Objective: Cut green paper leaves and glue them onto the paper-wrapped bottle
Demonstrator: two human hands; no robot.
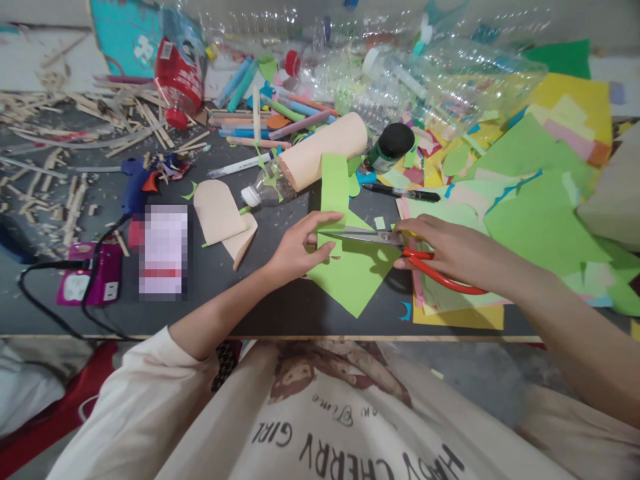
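Note:
My left hand (303,247) pinches the lower part of a light green paper strip (335,183), thumb and fingers closed on it. In my right hand (425,243) are red-handled scissors (445,277), pointing left. Their metal blades lie across the strip close to my left fingers; whether the blades are parted is hard to make out. Beneath the strip lies a larger green paper sheet (355,293) with a corner toward me. A plastic bottle wrapped in peach paper (325,150) lies just beyond, and peach paper pieces (215,213) rest to the left of my left hand.
A blue glue gun (135,187) and a purple power socket (90,277) with a black cord are at left, beside wooden stick scraps. A black-capped jar (393,147), a black pen (405,193), and green sheets (545,213) are at right. Clear bottles line the back.

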